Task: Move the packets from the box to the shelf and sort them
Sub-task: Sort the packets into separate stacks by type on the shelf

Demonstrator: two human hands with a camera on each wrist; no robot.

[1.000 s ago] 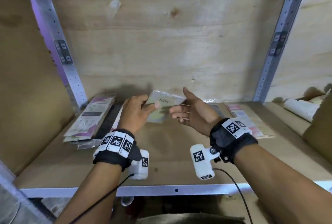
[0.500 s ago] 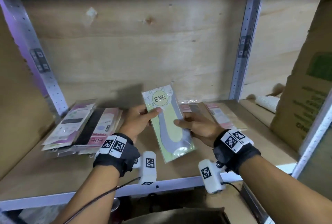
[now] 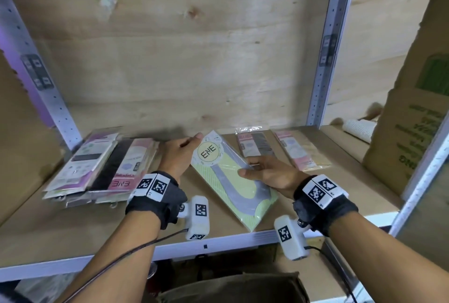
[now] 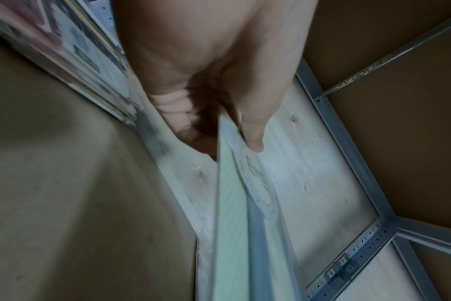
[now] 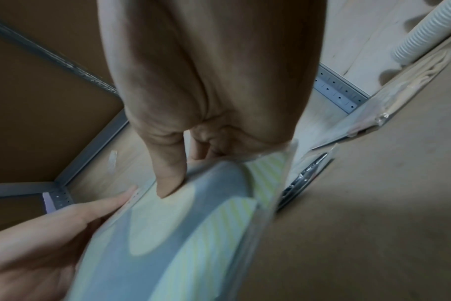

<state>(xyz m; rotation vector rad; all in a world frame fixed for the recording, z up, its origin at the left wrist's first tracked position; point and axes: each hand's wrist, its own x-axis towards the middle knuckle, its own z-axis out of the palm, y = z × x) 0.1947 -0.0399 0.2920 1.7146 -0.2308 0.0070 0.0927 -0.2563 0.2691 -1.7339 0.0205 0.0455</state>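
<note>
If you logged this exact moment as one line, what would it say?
step: placing green packet | left hand: holds top edge | right hand: holds side | shelf: stack at left

Head cam: above and behind both wrists, faces fwd and down into the shelf (image 3: 73,234) bay, mid-range, wide. L wrist cam: under the left hand (image 4: 206,71), looks along the fingers, v. close. R wrist cam: same setup under the right hand (image 5: 206,71). All 3 share the green packet (image 3: 233,181) (image 4: 234,234) (image 5: 173,234) and the shelf board.
</note>
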